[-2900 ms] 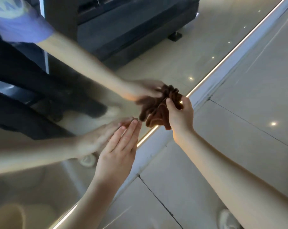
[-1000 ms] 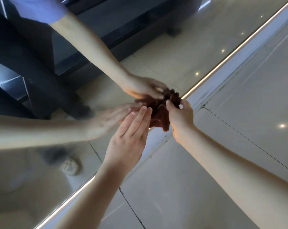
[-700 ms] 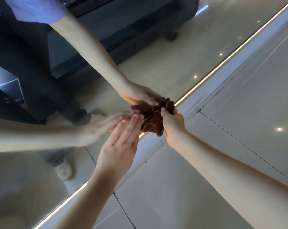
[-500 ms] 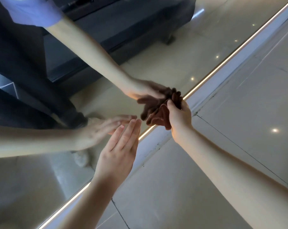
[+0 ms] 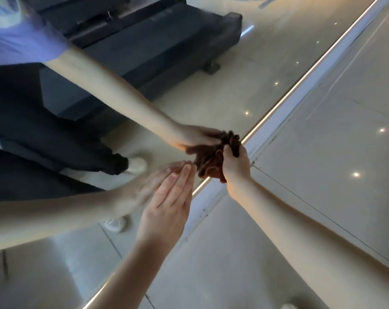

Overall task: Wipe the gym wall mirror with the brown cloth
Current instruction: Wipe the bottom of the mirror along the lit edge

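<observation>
The wall mirror (image 5: pixel 244 70) fills the left and upper part of the head view, ending at a lit strip along its bottom edge. My right hand (image 5: pixel 236 166) grips the bunched brown cloth (image 5: pixel 213 161) and holds it against the glass just above that strip. My left hand (image 5: pixel 169 206) lies with straight fingers, its fingertips touching the mirror a little left of the cloth. Both arms and the cloth are doubled as reflections in the glass.
A glowing light strip (image 5: pixel 285 97) and a pale frame ledge (image 5: pixel 213 197) run diagonally along the mirror's base. Beige floor tiles (image 5: pixel 322 163) spread to the right. The glass reflects a dark treadmill (image 5: pixel 155 41), my dark trousers and a white shoe (image 5: pixel 113 224).
The cloth has rubbed back and forth over a small patch by the lit strip, sliding left and then right again. My left hand stays flat on the glass. The view has shifted a little.
</observation>
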A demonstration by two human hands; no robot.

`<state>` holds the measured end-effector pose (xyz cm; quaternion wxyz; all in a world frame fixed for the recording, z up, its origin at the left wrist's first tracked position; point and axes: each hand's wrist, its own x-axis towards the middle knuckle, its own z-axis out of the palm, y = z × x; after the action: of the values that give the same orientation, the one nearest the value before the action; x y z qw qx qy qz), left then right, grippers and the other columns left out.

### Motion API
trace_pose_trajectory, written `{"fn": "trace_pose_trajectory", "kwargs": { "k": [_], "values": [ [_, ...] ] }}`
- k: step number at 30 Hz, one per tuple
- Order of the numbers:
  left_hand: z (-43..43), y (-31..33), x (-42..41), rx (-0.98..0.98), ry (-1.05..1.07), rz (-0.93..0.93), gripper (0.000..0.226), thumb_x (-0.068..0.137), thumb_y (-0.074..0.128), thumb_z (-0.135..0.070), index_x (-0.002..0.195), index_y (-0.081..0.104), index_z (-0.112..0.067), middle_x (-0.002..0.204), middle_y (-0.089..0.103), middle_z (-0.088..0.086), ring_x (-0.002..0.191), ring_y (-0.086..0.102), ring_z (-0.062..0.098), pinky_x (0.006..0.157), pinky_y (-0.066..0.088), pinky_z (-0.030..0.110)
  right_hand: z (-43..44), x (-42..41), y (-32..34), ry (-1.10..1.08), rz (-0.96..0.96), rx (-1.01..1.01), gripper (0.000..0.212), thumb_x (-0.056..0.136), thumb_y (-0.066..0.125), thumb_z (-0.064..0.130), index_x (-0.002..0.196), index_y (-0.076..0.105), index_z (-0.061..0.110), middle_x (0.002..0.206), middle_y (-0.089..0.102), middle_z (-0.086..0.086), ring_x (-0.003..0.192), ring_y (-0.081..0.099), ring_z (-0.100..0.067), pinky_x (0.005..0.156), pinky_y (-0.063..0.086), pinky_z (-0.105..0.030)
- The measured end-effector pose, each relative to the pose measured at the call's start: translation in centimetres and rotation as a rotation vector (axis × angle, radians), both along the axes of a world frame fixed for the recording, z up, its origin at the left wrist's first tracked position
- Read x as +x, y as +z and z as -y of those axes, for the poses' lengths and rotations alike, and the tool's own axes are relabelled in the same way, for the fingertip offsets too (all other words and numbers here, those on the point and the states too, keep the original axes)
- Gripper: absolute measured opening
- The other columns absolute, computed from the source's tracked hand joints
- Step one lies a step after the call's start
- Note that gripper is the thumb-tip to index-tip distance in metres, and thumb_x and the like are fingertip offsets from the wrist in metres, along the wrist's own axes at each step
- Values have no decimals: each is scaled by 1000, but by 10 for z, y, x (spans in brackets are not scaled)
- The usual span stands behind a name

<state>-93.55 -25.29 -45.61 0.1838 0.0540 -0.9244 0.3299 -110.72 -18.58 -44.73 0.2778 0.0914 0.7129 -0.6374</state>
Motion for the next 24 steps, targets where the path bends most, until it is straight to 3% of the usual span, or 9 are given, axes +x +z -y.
{"fn": "trace_pose_trajectory", "kwargs": {
  "k": [3,7,9,12,15,18,21,24],
  "values": [
    [-1,-2,-7,-11,-15,8,53,99,17,-3,144,44,5,153,42,13,143,31,24,123,9,39,-4,1,-6,54,110,-32,27,102,50,20,129,54,19,123,63,-8,106,63,-27,91,55,-43],
    [-6,2,-14,5,21,38,53,97,24,-5,146,40,7,155,38,16,145,30,25,124,10,40,-12,-42,7,-50,-111,-46,29,100,57,20,127,56,13,121,62,-3,102,61,-18,81,52,-21],
    [-11,3,-17,8,54,32,53,96,29,-7,145,42,8,155,39,17,144,30,27,124,10,41,-14,-56,7,-48,-165,-24,37,101,54,25,136,51,14,128,59,-4,110,60,-20,93,53,-32],
    [-19,5,-24,77,90,59,54,93,30,-7,143,45,8,154,40,17,144,31,27,125,5,41,-11,-49,-10,50,46,9,40,103,50,25,142,45,18,132,58,-9,114,61,-29,97,52,-50],
    [-15,7,-39,79,27,65,52,93,28,-3,141,47,6,151,44,15,141,35,26,124,10,39,-13,-46,-16,127,180,-31,36,102,51,22,138,48,17,125,62,-8,109,63,-27,94,54,-48],
    [-7,9,-60,39,-26,67,52,98,22,-4,139,52,3,149,49,13,139,37,24,120,17,37,-15,-68,-10,53,82,-52,32,102,52,20,134,50,19,121,62,-4,106,62,-23,82,56,-36],
    [-8,12,-77,29,-35,73,53,99,18,-6,141,50,3,149,48,13,140,35,24,121,15,37,-17,-78,-8,50,-14,-6,39,103,49,24,141,45,20,128,58,-5,115,59,-25,98,52,-46],
    [-10,18,-91,16,-54,64,53,99,20,-8,144,44,4,153,41,13,143,31,24,123,10,38,-17,-60,-12,101,134,-29,41,105,46,24,145,40,22,131,58,-7,116,59,-27,97,52,-45]
  ]
}}
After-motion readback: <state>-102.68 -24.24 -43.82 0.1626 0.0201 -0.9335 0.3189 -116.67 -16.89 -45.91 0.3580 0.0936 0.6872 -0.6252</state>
